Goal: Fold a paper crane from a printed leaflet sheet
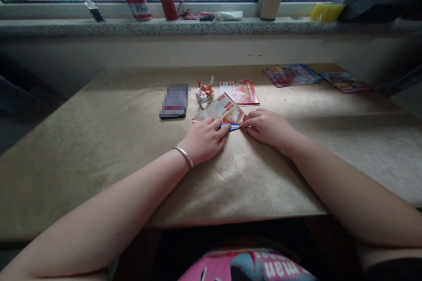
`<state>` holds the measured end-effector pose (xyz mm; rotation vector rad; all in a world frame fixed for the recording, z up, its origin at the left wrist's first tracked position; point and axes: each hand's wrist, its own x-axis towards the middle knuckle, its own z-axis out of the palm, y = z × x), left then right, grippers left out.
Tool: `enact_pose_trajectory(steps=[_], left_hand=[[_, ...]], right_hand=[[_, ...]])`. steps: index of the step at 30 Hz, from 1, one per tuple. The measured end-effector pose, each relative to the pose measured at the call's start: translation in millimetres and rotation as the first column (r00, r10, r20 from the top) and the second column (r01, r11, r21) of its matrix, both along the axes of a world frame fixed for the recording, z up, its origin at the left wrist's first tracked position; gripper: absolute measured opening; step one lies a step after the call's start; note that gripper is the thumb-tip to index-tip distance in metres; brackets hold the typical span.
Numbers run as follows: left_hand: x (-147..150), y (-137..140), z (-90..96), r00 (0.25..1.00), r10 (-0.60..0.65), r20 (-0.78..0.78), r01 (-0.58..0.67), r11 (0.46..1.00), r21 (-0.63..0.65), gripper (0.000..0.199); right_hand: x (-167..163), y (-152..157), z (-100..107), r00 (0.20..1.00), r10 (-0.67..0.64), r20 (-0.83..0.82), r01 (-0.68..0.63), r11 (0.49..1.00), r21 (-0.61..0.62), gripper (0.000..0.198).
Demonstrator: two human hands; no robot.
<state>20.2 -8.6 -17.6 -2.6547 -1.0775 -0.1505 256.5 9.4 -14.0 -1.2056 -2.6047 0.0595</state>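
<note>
A printed, folded sheet of paper lies on the table in front of me, its peak pointing away and a blue strip folded along the near edge. My left hand, with a silver bangle at the wrist, holds the near left part down, fingers curled over the blue strip. At the right corner, my right hand pinches the same edge between thumb and fingers. Just behind the sheet stands a small folded paper figure with pointed tips. Part of the sheet's near edge is hidden under my fingers.
Left of the paper figure lies a phone. Red-and-white leaflets rest behind the sheet. Colourful booklets lie at the far right of the table. On the windowsill stand a can and a red holder.
</note>
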Motion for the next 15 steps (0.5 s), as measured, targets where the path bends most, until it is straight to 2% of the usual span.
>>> enact_pose_trajectory(steps=[5,15], left_hand=[[-1.1,3.8,-2.0,0.999,-0.034,0.003,0.034,0.999,-0.033,0.046],[-0.4,1.8,-2.7,0.999,0.042,0.002,-0.042,0.997,-0.071,0.046]], right_hand=[[-0.6,-0.1,0.7,1.0,-0.01,0.017,0.01,1.0,0.003,0.027],[8.2,-1.3,9.1,0.986,-0.116,0.118,0.117,0.993,-0.001,0.028]])
